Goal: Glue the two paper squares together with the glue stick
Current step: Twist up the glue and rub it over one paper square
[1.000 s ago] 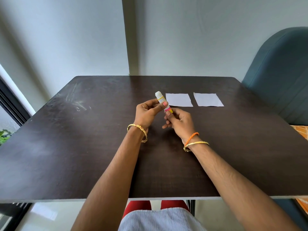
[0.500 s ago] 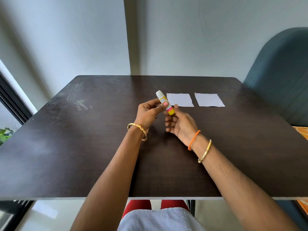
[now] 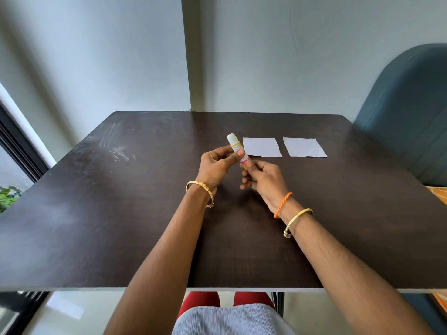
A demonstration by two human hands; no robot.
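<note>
Above the middle of the dark table (image 3: 121, 213) I hold a white glue stick (image 3: 234, 142) with a yellow and pink label, tilted, its white cap end pointing up and away. My left hand (image 3: 217, 165) grips its middle between thumb and fingers. My right hand (image 3: 262, 180) pinches its lower end with the fingertips. Two white paper squares lie flat side by side just beyond the hands: the nearer one (image 3: 262, 146) right behind the stick, the other (image 3: 303, 147) to its right. They do not touch.
A teal upholstered chair (image 3: 411, 112) stands at the table's right side. A grey wall with a vertical post (image 3: 191, 56) is behind the far edge. A window frame and a plant (image 3: 8, 197) are at the left.
My right hand turned at the wrist and shifted slightly while staying on the stick's lower end. The left hand and the stick stayed almost in place. The papers did not move.
</note>
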